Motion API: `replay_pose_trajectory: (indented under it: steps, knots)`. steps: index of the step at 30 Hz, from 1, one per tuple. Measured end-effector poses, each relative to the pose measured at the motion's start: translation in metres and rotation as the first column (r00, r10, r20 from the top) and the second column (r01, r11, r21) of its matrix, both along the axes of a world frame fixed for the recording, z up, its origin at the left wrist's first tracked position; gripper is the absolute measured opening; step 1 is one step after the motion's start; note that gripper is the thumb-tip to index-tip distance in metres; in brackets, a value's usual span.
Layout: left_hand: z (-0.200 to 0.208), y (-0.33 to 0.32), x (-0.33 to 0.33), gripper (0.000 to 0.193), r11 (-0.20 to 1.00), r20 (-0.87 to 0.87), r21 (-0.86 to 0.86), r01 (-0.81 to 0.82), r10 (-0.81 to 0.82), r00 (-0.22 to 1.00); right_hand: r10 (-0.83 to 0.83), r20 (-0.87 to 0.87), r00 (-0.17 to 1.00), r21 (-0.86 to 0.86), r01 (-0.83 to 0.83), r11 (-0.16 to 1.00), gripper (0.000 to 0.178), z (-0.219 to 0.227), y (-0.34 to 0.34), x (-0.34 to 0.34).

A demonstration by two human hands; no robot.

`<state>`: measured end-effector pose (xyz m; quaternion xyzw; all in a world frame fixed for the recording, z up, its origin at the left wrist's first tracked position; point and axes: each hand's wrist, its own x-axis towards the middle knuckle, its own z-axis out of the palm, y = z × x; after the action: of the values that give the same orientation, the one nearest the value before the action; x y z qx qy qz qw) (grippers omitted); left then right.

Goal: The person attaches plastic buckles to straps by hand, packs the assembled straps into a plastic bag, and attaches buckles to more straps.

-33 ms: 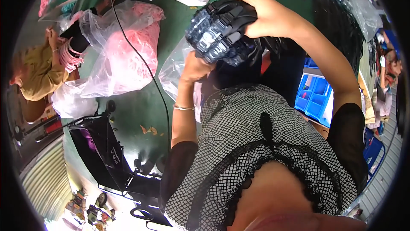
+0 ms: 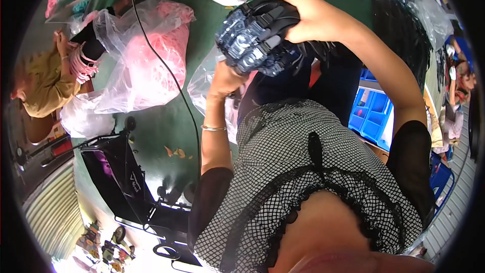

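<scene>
At twelve o'clock was a bundle of black buckled straps point(image 2: 250, 38), its long axis unclear. Your right grip point(image 2: 305, 18) clasped it from two o'clock; your left grip point(image 2: 227, 78) held its seven o'clock edge, fingers partly hidden, neither nearer.

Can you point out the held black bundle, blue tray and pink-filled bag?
Black bundle point(image 2: 247, 38), head view: its shiny side.
Blue tray point(image 2: 375, 119), head view: a compartment.
Pink-filled bag point(image 2: 120, 99), head view: its clear wall.

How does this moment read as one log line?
right hand: gripping black-strapped bundle; left hand: touching bundle's lower edge; nearby: clear bag, pink contents
</scene>
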<state>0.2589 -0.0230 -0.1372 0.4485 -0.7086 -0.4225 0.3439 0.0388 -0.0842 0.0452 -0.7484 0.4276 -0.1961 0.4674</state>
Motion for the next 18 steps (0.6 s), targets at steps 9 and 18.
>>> replay_pose_trajectory:
  steps: [9, 18]
  knots:
    - [-0.143, 0.08, 0.045, 0.044, 0.942, 0.24, 0.297, -0.153, 0.082, 0.967, 0.568, -0.546, 0.616, 0.134, -0.605, 0.785, 0.039, -0.089, -0.023, 0.06]
    - [-0.154, 0.102, 0.096, 0.042, 0.471, 0.448, 0.53, -0.705, 0.551, 0.704, 0.696, -0.647, 0.31, 0.27, -0.76, 0.591, 0.025, -0.169, 0.001, 0.135]
